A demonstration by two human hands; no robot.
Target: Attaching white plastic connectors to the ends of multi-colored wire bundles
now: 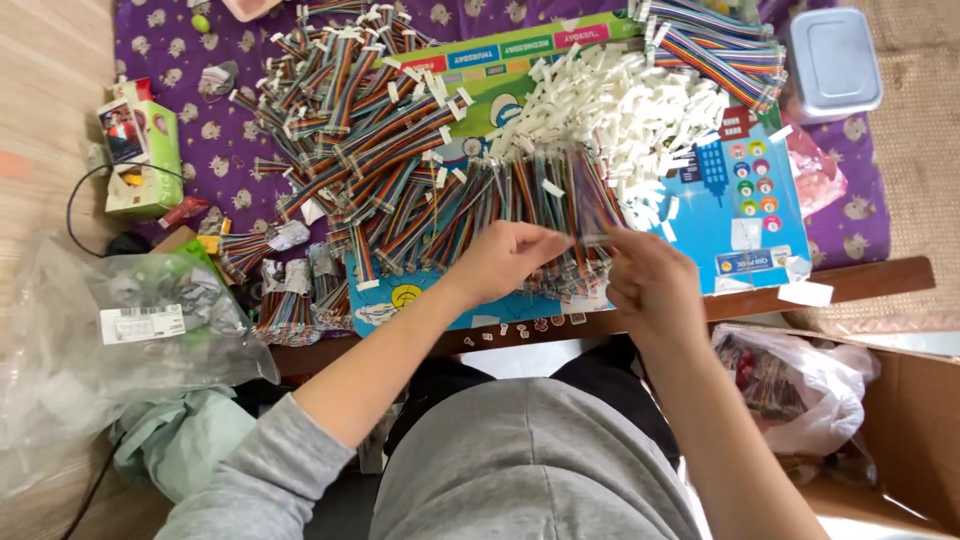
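Note:
My left hand [505, 258] and my right hand [652, 280] meet over a row of rainbow ribbon cables [545, 195] laid side by side on a colourful printed board [745, 215]. Both hands pinch the near ends of the cables, fingers closed on them. A heap of small white plastic connectors [620, 105] lies just beyond the cables. A large tangled pile of more rainbow cables [350, 120] spreads to the left on a purple patterned cloth [175, 40].
A grey lidded plastic box [835, 62] sits far right. A green carton [140, 150] stands at the left. Clear plastic bags [130, 320] lie at lower left, a white bag [800, 385] and a cardboard box [915, 430] at lower right.

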